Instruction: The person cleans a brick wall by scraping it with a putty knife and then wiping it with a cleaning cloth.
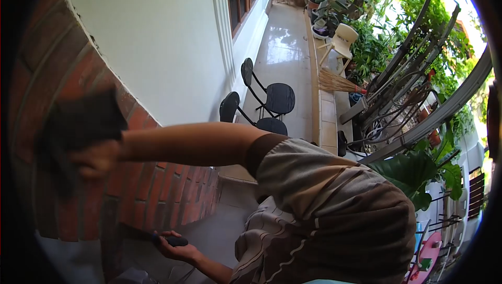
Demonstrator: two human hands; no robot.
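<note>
My right hand (99,157) is stretched out in front of the brick wall, blurred by motion. Its fingers are closed on a black cloth (86,119), which is smeared too and overlaps the bricks in this view. Lower down, my left hand (180,250) is turned partly palm up, with its fingers curled around a small dark oval object (177,240); its kind I cannot tell. My right arm, in a striped brown and grey sleeve (334,190), crosses the middle of the view.
The red brick wall (172,192) meets a white wall (151,33). Black chairs (281,98) stand on the tiled floor (282,38) beyond my arm. A broom (342,83), a beige chair (342,41), metal bars (418,122) and potted plants (319,15) line the right side.
</note>
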